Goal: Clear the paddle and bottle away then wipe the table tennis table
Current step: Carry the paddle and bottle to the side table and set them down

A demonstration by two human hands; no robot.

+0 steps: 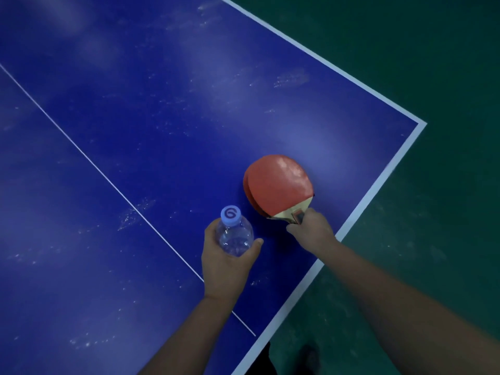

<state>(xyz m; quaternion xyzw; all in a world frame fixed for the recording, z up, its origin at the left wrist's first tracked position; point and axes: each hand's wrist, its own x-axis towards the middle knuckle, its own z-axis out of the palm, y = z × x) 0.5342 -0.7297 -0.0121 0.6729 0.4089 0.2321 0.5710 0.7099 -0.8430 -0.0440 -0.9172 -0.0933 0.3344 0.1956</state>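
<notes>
— While I stand at this corner, tell me what you make of the hands.

— Both are busy. His left hand (226, 262) is wrapped round the bottle (234, 234), thumb on one side and fingers on the other, holding it upright near the end of the desk (135, 117). It is a clear plastic bottle with a pale blue cap (230, 215); whether its base touches the desk I cannot tell from here.

— And the other?

— His right hand (312, 230) is closed on the handle of the paddle (280, 185). Red rubber faces up, with a scuffed, whitish patch near its far side. The head points away from him, over the blue top, close to the right corner. A second red edge shows just under the left rim of the head, so there may be two paddles stacked, though I cannot be sure.

— How close are the two things?

— Near each other, not touching. The bottle is to the left of the paddle and a little closer to him, just right of the thin white centre line (108, 180).

— What of the top itself?

— Dusty. Pale smears and specks lie across the blue, thickest along the centre line and toward the far edge. A white border (378, 182) runs round the corner, and beyond it is green floor (446, 77).
</notes>
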